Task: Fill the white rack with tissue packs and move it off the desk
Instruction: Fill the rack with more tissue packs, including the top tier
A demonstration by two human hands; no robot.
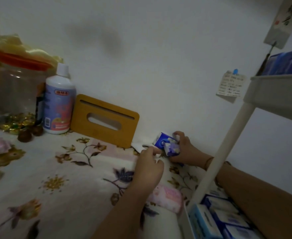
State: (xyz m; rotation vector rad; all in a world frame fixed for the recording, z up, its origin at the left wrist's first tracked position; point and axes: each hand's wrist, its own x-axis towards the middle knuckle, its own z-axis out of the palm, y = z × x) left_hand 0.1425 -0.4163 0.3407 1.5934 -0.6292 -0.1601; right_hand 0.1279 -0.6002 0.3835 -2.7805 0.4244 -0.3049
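**deskwatcher:** Desk (59, 195) first, since it fills most of the shot: floral cloth all over it, white wall behind. The white rack (269, 94) stands at the right edge. Its upper tray has blue packs (286, 61) in it, and the lower tray (184, 219) at the bottom right is packed with blue-and-white tissue packs (215, 219). So the rack's on the desk, partly loaded.

**tidy_pixel:** And the stuff at the back left?

**deskwatcher:** Clear jar (16, 87) with an orange lid and wrapped sweets at the bottom, then a white bottle (60, 100), then a wooden tissue box (105, 119) leaning on the wall.

**tidy_pixel:** Hands?

**deskwatcher:** Right hand (184, 150) is curled round a couple of small blue tissue packs (167, 142) by the wall, just right of the wooden box, its forearm passing behind the rack's post. Left hand (148, 168) sits right beside it, fingers bent in toward something small and white; can't tell if it really grips it. A pink pack (167, 197) lies under the left wrist, near the lower tray.

**tidy_pixel:** Anything tiny?

**deskwatcher:** Paper note (230, 87) pinned to the wall by the upper tray.
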